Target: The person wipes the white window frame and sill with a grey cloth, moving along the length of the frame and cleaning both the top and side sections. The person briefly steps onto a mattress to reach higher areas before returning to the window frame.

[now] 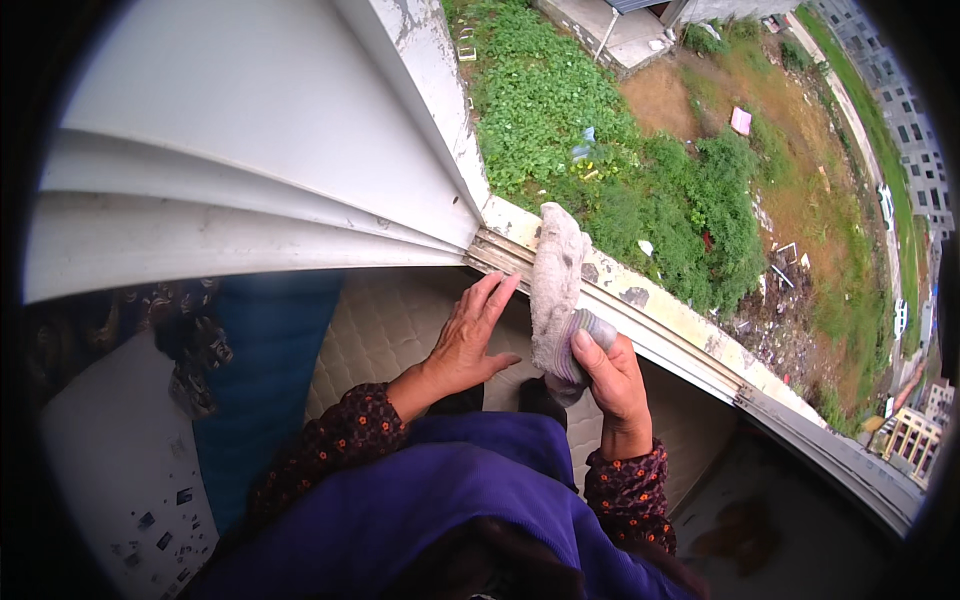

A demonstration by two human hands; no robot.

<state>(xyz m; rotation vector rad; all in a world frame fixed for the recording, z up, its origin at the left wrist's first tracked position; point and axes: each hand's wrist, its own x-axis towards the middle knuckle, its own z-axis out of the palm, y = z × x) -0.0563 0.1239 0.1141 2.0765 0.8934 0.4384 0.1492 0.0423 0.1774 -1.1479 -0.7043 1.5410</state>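
By the right grip (614, 382), closed around its striped end, a pale knitted cloth (557, 280) is held, with the thumb pressed on the stripes. The cloth's long axis is run almost straight away from the body, and its rounded pale end is pointed outward across the window track (665, 348) and the chipped outer ledge (690, 328); whether these are touched by it cannot be told. Most of the cloth is placed forward and left of the right grip, between both hands. The left grip (458, 335) is spread wide, its fingertips aimed at the track, just beside the cloth.
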